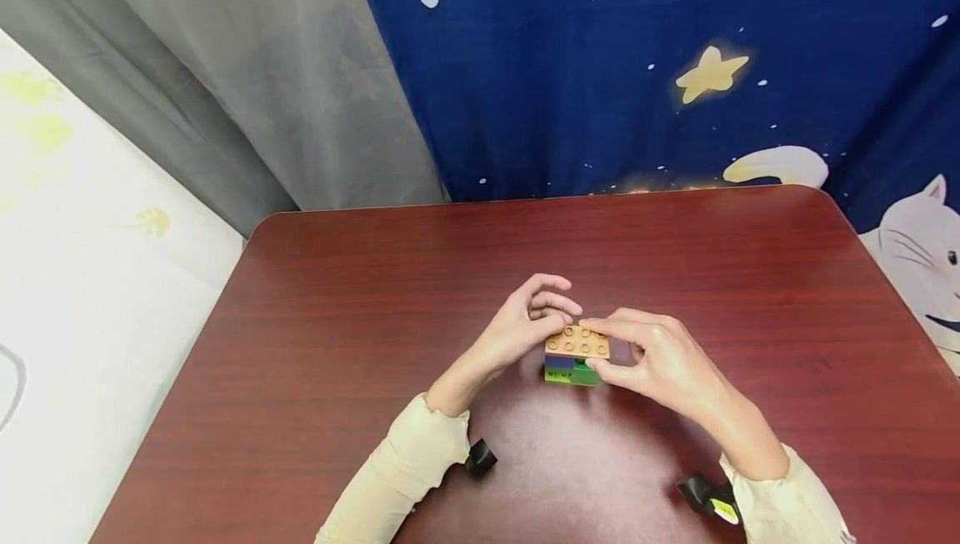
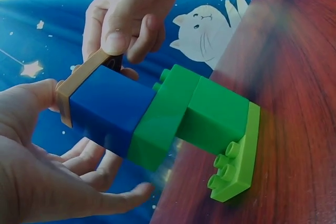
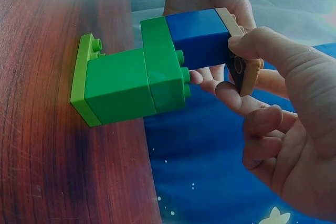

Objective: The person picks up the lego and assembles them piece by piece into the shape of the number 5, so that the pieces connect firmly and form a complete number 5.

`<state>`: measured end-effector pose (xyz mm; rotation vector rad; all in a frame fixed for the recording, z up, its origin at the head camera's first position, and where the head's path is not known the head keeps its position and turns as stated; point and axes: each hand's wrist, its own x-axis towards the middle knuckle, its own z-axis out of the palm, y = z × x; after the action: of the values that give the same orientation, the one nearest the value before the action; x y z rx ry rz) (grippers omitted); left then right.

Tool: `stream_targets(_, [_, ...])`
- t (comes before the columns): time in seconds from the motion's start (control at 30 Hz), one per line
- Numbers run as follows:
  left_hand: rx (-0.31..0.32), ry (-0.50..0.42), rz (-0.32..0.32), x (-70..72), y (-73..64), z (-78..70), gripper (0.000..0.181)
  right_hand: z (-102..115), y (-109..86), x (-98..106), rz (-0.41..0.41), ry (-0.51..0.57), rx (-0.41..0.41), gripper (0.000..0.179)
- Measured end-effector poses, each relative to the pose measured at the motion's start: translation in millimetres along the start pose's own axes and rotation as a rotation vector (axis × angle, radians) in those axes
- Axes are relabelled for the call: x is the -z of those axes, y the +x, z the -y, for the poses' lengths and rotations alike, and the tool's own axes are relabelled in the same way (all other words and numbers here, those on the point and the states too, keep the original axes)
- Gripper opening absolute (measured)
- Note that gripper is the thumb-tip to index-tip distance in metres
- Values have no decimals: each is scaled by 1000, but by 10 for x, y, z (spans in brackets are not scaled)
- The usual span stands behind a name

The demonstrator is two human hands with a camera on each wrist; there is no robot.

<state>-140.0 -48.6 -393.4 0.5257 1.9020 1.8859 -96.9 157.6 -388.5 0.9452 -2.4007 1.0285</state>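
A toy-brick stack rises from the table: a lime plate (image 2: 239, 161) at the bottom, a green brick (image 3: 118, 82) on it, another green brick (image 2: 165, 114) offset above, then a blue brick (image 2: 113, 103). On top lies a tan studded plate (image 1: 577, 342), overhanging the blue brick on the right. My right hand (image 1: 671, 361) pinches the overhanging end, its thumb at the near edge and index finger at the far one. My left hand (image 1: 525, 327) touches the plate's left end with its thumb, while its other fingers spread loosely beside the blue brick.
The stack stands on a reddish-brown wooden table (image 1: 375, 294) with rounded far corners. A blue curtain (image 1: 570, 69) with stars and a grey curtain (image 1: 300, 69) hang behind it. Black devices (image 1: 480, 458) are worn at both cream sleeves (image 1: 405, 452).
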Motion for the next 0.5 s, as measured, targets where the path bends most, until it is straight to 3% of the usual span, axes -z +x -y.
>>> stream_targets(0.33, [-45, -60, -90, 61, -11, -67, 23, 22, -21, 5, 19, -49, -27, 40])
stream_targets(0.5, [-109, -72, -143, 127, -38, -115, 25, 28, -24, 7, 26, -73, -35, 41])
